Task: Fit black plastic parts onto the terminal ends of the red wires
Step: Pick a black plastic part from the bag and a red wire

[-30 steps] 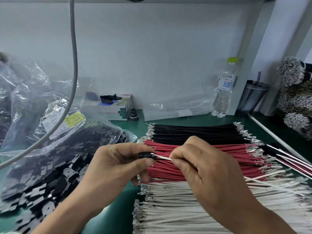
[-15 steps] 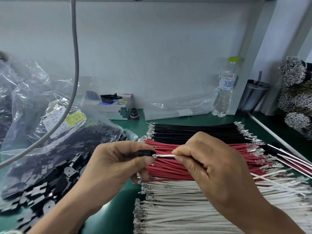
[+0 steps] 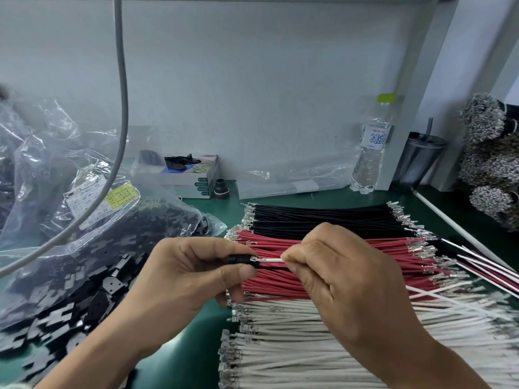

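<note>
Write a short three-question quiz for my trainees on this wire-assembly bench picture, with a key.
1. True or false: the left hand pinches a small black plastic part.
2. The wire pinched by the right hand at the part is: A red, B white, C green?
3. Which bundle lies between the black insulated wires and the white insulated wires on the green bench mat?

Key: 1 true. 2 B, a thin white wire; a dark wire also leaves the part beneath it. 3 the red insulated wires.
</note>
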A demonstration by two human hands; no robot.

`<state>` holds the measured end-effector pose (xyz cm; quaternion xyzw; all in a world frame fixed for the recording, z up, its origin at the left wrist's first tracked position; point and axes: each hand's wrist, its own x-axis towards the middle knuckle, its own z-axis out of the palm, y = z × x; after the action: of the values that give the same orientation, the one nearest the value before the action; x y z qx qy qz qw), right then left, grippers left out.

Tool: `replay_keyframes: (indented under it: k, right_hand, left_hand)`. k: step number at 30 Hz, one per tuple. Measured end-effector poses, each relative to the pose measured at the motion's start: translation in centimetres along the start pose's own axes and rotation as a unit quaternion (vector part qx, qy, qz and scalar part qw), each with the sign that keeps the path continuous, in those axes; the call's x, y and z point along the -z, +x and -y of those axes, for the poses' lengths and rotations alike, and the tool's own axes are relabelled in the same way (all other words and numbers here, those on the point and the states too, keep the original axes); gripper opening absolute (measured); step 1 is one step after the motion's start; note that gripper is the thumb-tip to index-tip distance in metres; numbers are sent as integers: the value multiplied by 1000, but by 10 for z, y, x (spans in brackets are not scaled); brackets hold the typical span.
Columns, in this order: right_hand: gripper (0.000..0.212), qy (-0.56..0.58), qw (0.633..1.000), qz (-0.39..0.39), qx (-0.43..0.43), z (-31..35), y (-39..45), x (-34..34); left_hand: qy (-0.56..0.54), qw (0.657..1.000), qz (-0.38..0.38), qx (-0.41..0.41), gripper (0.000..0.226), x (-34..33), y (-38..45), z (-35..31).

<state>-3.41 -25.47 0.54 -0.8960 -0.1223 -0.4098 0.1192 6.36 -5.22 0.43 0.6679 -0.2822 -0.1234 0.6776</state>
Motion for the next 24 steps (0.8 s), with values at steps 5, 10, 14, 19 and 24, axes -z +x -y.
replay_keyframes:
  k: [5, 10, 14, 19, 24]
  right_hand:
    - [5, -70, 997, 2, 30, 0, 0, 3]
    - [7, -31, 999, -1, 34, 1, 0, -2]
    - [19, 18, 1000, 0, 4, 3, -5, -8]
    - [4, -15, 999, 10, 32, 3, -7, -9]
    - [3, -27, 998, -11, 49, 1, -9, -12]
  left_hand:
    - [6, 1000, 4, 2, 26, -2, 0, 0]
    - [-4, 1000, 13, 8, 26, 0, -1, 0]
    - [2, 999, 32, 10, 23, 0, -1, 3]
    - [12, 999, 35, 17, 37, 3, -1, 5]
    - [26, 999, 34, 22, 23, 1, -1, 5]
